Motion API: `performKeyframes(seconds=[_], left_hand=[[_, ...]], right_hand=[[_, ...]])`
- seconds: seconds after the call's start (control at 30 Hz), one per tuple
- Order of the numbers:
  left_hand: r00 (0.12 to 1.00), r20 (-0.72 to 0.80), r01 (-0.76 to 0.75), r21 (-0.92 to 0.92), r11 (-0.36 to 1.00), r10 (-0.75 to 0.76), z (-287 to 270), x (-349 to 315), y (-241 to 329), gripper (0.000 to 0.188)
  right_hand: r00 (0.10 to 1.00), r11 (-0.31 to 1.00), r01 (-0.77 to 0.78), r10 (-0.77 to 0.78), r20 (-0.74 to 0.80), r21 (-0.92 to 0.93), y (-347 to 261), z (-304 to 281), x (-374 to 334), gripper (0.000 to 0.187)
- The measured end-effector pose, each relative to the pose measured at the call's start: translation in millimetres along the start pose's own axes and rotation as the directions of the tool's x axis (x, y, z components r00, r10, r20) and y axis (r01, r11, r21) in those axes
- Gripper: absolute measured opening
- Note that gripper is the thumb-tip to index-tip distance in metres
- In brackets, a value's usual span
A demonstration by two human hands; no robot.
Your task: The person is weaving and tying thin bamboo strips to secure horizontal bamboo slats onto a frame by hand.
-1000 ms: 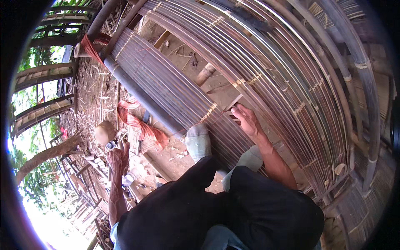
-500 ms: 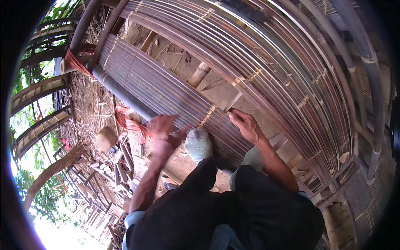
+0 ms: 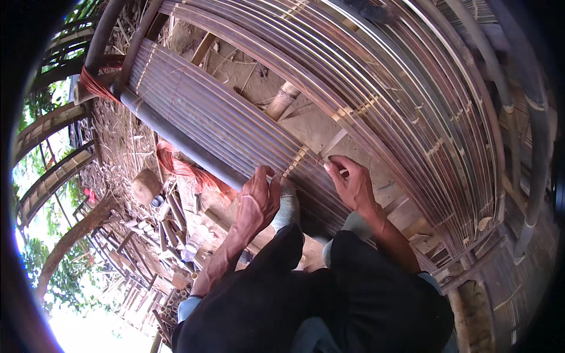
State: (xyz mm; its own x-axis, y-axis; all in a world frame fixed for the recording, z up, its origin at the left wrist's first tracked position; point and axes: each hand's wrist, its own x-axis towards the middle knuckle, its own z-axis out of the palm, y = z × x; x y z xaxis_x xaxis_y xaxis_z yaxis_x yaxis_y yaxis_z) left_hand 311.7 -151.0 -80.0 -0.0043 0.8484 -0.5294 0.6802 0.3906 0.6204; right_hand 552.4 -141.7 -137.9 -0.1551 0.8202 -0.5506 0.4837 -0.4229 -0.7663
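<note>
In front of my knees lies a panel of narrow bamboo slats, bound across by pale ties. My right hand is at its far right edge, thumb and forefinger pinched on a thin reddish cord beside a tie. Along the near left edge my left hand is closed, fingertips pressed together over the slats by the bamboo pole. Whatever it pinches is too small to make out. A hank of orange-red strands hangs below the pole, left of that hand.
A larger slatted bamboo surface curves along the far right side. A thick bamboo post stands beyond the panel. My shoe or sock shows under the panel. Cut bamboo pieces and a round brown block lie at left.
My left hand, blurred and spread before, has moved right and closed at the panel's edge. My right hand stays by the same tie, its fingers still pinched.
</note>
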Motion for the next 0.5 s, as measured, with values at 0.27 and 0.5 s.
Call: performKeyframes(seconds=[0.27,0.5], left_hand=[[0.838,-0.332,-0.362,0.255,0.897,0.433,16.8,9.1,-38.6,0.026],[0.867,-0.17,-0.361,0.436,0.825,0.469,18.7,7.3,-23.4,0.02]], right_hand=[[0.893,0.914,0.365,-0.398,-0.212,-0.18,-19.1,1.4,6.7,0.018],[0.889,0.928,0.351,-0.371,-0.269,-0.121,-24.2,-8.5,12.5,0.016]])
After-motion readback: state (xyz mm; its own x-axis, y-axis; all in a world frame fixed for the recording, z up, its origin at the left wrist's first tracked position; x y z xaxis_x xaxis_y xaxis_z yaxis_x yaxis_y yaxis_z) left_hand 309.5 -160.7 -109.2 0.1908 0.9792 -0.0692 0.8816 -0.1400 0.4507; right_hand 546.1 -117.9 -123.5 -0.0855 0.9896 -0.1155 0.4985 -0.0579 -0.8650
